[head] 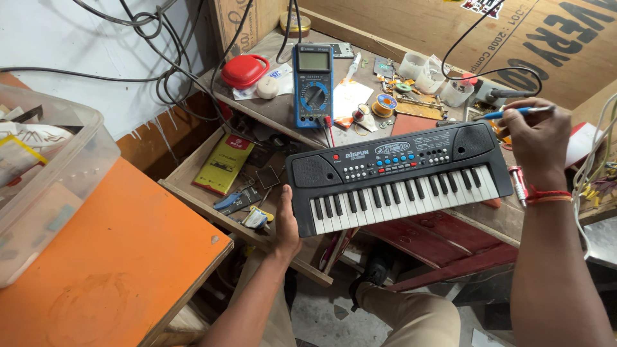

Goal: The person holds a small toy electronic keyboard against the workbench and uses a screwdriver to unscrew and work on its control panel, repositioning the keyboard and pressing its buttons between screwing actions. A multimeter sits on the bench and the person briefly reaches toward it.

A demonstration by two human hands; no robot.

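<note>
Head view looks down at a small black toy keyboard [398,177]. It sits tilted, with its far end resting on the edge of the wooden bench [283,112] and its near end held up in the air. The left hand [287,225] grips the keyboard's near corner from below, fingers curled around the edge, likely to keep it from sliding off. The right hand [536,138] is just past the keyboard's far end. Its fingers are pinched around a thin blue-handled tool [514,112], held like a pen, with the tip pointing away from the keyboard.

The keyboard has white and black keys in one row, two round speakers at its ends, and little blue, red and grey buttons between them.

Behind the keyboard stands a blue meter [313,83] with a dial and a screen. Left of the meter lies a red case [244,69]. Far to the keyboard's left is an orange table [109,257].
</note>
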